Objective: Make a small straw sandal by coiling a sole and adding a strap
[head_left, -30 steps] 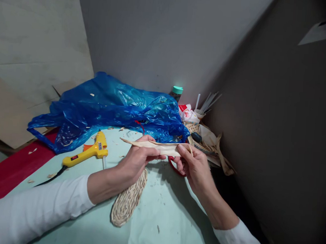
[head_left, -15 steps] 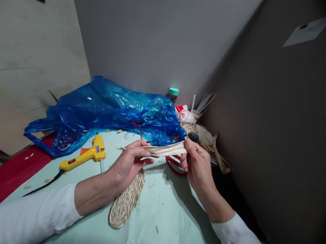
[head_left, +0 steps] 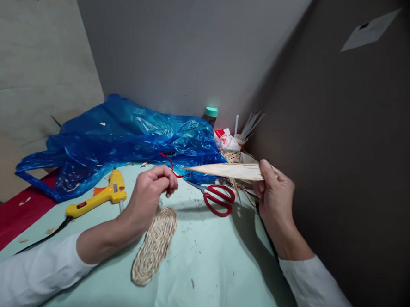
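My right hand (head_left: 275,195) pinches the wide end of a pale dried leaf strip (head_left: 228,170), which points left and hangs in the air above the red-handled scissors (head_left: 216,198). Apart from the strip, my left hand (head_left: 150,192) hovers over the table with its fingers curled in; nothing shows in them. Just below that hand lies an oval woven straw mat (head_left: 154,245) on the pale green tabletop (head_left: 212,269).
A yellow glue gun (head_left: 96,198) with a black cord lies left of my left hand. A crumpled blue plastic bag (head_left: 122,139) fills the back. In the far corner stand a green-capped bottle (head_left: 210,115), a cup of sticks (head_left: 242,135) and dried husks. A dark wall closes the right side.
My left hand has let go of the leaf strip and drawn back left. My right hand has carried the strip up and to the right, uncovering the scissors.
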A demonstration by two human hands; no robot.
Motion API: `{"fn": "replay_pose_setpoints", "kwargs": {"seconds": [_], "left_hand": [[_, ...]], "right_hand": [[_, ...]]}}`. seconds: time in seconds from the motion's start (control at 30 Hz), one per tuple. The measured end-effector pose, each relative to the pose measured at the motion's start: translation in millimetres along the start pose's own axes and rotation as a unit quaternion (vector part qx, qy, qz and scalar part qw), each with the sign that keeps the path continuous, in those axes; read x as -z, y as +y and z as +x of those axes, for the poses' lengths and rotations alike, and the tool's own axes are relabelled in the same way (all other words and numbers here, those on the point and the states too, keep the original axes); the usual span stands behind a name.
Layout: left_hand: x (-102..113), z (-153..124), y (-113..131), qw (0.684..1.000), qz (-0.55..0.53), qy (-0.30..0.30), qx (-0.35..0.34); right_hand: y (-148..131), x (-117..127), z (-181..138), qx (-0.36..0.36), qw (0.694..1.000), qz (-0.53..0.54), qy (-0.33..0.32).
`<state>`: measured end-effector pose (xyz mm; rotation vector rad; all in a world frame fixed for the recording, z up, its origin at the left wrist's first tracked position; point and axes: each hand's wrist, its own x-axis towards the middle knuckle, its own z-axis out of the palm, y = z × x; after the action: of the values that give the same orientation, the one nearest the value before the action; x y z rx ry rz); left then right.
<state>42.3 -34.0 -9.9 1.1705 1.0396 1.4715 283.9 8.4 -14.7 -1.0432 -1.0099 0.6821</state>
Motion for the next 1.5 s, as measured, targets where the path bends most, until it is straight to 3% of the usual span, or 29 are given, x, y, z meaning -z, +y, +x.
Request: {"fn": "replay_pose_setpoints", "kwargs": {"seconds": [0.07,0.13,0.2,0.3,0.37,0.43,0.5,0.57,0.67,0.77,0.87,0.93,1.03,1.13,1.3,1.4,1.5], "left_hand": [[0,-4,9,0.988,0.071,0.029,-0.136],[-1,-10,19,0.953,0.172,0.018,-0.25],[-2,-14,27,0.89,0.288,-0.002,-0.353],[-3,-18,32,0.792,0.386,0.015,-0.473],[-4,-18,30,0.737,0.436,0.001,-0.516],[-6,-17,23,0.692,0.494,-0.065,-0.522],[-9,-16,16,0.668,0.537,-0.129,-0.498],[-10,-14,10,0.69,0.539,-0.161,-0.455],[-12,-12,8,0.794,0.456,-0.199,-0.35],[-13,-13,9,0.901,0.34,-0.213,-0.169],[-15,-13,3,0.963,0.154,-0.219,0.041],[-15,-12,-2,0.965,0.022,-0.224,0.133],[-16,-11,-8,0.959,-0.061,-0.229,0.154],[-15,-10,-11,0.967,-0.039,-0.208,0.142],[-10,-9,-21,0.972,0.055,-0.144,0.179],[-8,-10,-28,0.972,0.088,-0.135,0.17],[-7,-12,-34,0.977,0.05,-0.135,0.16]], "right_hand": [[-5,-4,-10,0.026,0.999,-0.043,-0.013],[-10,-11,-23,0.037,0.996,-0.076,-0.035],[-13,-17,-34,0.047,0.991,-0.115,-0.054],[-15,-20,-42,0.074,0.98,-0.176,-0.051],[-16,-22,-44,0.077,0.98,-0.179,-0.044],[-18,-23,-47,0.057,0.985,-0.152,-0.056],[-21,-26,-53,0.012,0.989,-0.097,-0.11],[-23,-29,-58,-0.056,0.98,-0.028,-0.189],[-24,-31,-58,-0.146,0.956,0.048,-0.251],[-21,-29,-48,-0.195,0.942,0.114,-0.248],[-15,-28,-40,-0.226,0.927,0.174,-0.243],[-11,-30,-42,-0.242,0.921,0.163,-0.257],[-5,-36,-54,-0.258,0.905,0.114,-0.319],[1,-41,-66,-0.228,0.909,0.076,-0.339],[7,-44,-74,-0.145,0.947,0.002,-0.288],[10,-46,-78,-0.146,0.941,-0.005,-0.306],[13,-46,-80,-0.161,0.926,-0.015,-0.341]]}}
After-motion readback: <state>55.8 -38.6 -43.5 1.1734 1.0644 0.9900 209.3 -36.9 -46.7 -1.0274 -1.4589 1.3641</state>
